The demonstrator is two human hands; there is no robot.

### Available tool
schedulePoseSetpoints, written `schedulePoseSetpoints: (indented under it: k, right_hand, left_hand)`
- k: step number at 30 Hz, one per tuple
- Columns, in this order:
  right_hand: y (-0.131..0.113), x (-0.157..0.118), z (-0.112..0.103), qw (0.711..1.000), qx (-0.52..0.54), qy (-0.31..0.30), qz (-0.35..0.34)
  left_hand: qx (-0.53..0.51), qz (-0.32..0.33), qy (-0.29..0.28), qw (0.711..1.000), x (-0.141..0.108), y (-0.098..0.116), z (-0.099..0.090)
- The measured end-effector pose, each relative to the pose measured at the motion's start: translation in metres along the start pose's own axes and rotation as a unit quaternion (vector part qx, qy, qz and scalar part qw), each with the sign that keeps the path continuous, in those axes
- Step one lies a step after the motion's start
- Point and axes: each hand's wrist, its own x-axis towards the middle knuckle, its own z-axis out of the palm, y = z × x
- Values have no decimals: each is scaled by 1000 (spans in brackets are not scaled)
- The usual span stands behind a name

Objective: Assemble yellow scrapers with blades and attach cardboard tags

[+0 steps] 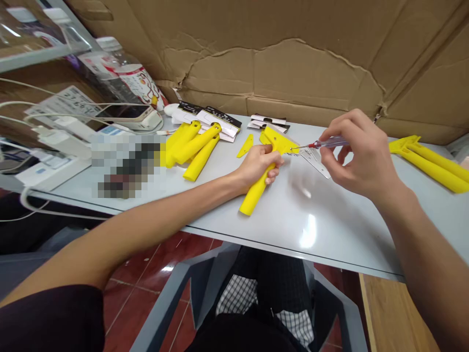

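Head: left hand (pixel 259 166) partly hides yellow handle (pixel 253 198); right hand (pixel 361 156), screwdriver (pixel 331 142)

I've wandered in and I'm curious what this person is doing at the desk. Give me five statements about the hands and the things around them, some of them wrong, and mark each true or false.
1. The left hand grips a yellow tool by its handle. True.
2. The right hand holds a pair of scissors. False: it holds a slim screwdriver, pointed at the yellow tool's head.
3. A small flat yellow piece lies on the desk. True.
4. The bottles are on the person's right. False: they are on the left.
5. The floor tiles are blue. False: they are red.
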Motion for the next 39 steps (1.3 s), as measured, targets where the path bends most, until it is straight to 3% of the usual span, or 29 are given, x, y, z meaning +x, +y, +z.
schedulePoseSetpoints:
  k: [7,17,20,26,34,39]
  right_hand:
    - [5,-1,-1,985,-131,-3,114]
    - [-4,1,-2,1000,-2,9,6]
    - [-4,1,-1,999,-28,12,12]
    - [2,1,-1,986,-128,-9,102]
    - [-6,3,-5,999,-14,4,30]
    - [-7,1,-4,1000,17,-11,21]
  left_hand:
    - [6,-7,-1,1000,0,0,-1]
    - [6,-4,0,1000,-1,2,1]
    - [6,1,1,1000,-1,2,2]
    - [24,6,1,1000,-1,2,1]
    - [37,6,6,999,-3,4,2]
    - [47,-8,7,999,-4,5,3]
